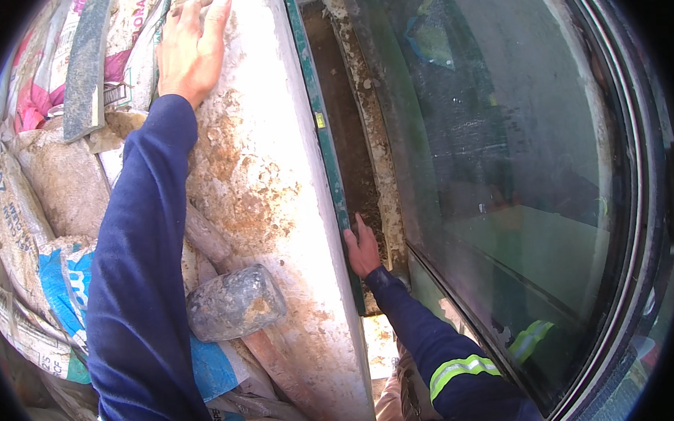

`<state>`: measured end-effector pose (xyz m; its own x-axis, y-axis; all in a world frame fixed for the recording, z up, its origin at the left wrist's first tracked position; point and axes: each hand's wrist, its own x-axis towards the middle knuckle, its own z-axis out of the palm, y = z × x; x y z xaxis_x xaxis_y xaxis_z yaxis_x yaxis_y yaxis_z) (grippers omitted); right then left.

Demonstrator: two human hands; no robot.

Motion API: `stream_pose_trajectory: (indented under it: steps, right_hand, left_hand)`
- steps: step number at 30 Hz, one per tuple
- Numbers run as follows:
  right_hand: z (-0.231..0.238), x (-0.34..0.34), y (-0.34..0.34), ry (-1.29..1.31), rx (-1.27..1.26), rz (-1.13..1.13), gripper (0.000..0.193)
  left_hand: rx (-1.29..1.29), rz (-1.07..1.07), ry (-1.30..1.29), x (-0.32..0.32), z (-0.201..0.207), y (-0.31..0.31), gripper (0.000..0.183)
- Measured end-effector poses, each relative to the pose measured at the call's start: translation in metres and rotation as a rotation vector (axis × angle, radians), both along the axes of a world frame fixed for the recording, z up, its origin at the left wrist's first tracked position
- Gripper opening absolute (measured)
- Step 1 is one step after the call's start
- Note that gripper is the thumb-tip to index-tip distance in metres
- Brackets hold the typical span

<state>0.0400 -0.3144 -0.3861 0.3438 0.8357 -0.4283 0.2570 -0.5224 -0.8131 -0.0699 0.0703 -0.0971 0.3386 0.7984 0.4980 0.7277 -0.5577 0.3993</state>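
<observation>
Well, level point(328, 157) (green) touches right grip point(364, 255).

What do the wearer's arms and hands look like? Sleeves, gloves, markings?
Left hand and right hand both ungloved. Left sleeve and right sleeve: long, navy blue, reaching the wrists. Right has a yellow-green band with a silvery centre stripe; no band visible on the left.
</observation>
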Motion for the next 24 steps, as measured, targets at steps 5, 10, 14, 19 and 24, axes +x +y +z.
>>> stream_pose_trajectory:
  steps: [5, 10, 14, 19, 24]
  right_hand:
    - [-0.005, 0.006, -0.014, -0.020, -0.023, -0.004, 0.071]
    - [0.002, 0.001, 0.005, 0.228, -0.118, -0.042, 0.073]
    - [-0.004, -0.004, 0.014, 0.181, -0.153, -0.086, 0.075]
    - [0.008, -0.015, 0.027, 0.029, -0.175, -0.120, 0.064]
    - [0.030, 0.008, 0.004, -0.049, -0.012, -0.131, 0.049]
  left_hand:
    - [-0.073, 0.060, 0.023, -0.002, -0.007, 0.007, 0.061]
    - [0.008, 0.089, 0.076, 0.002, -0.011, 0.005, 0.050]
    - [0.022, 0.074, 0.097, 0.000, -0.017, 0.010, 0.045]
    - [0.074, 0.112, 0.172, -0.011, -0.022, 0.016, 0.044]
    - [-0.087, 0.098, 0.084, 0.008, -0.006, -0.002, 0.060]
